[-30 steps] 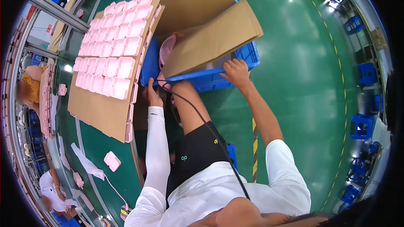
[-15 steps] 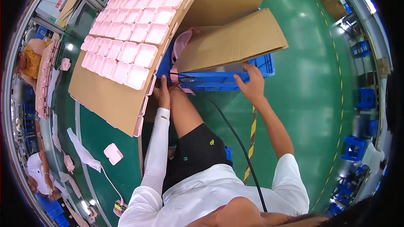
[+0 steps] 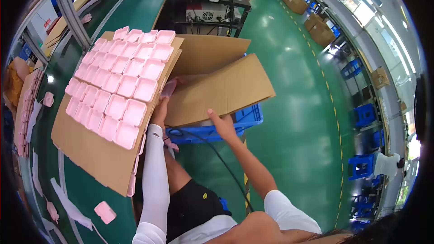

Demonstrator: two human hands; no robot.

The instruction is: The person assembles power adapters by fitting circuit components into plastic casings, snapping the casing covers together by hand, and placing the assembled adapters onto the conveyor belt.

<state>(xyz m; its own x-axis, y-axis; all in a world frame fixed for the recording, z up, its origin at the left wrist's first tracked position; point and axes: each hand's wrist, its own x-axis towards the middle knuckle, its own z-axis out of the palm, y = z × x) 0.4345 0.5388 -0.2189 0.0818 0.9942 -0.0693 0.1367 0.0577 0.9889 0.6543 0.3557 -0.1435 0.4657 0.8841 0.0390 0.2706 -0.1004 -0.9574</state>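
Observation:
My right hand (image 3: 222,125) pinches the near edge of a folded cardboard sheet (image 3: 221,88), thumb on top and fingers underneath. This sheet slants over a blue plastic crate (image 3: 199,134). My left hand (image 3: 159,110), below a white sleeve, reaches between the crate and a tilted stack of cardboard layers (image 3: 90,153). Its fingers are partly hidden, near a pink piece (image 3: 168,88) at the sheet's left edge; whether they grip it is unclear. Rows of small pink square trays (image 3: 120,65) cover the stack's top layer.
A black cable (image 3: 217,153) runs from the crate toward my body. The green workbench (image 3: 81,190) on the left bears a loose pink tray (image 3: 105,212) and white strips. Ahead stands a rack with a metal fan unit (image 3: 205,16). Blue stools (image 3: 361,166) line the right side.
My right hand has moved from beside the crate's rim onto the cardboard sheet's edge and closed on it. My left hand has reached further forward. The view has shifted, showing more of the room ahead.

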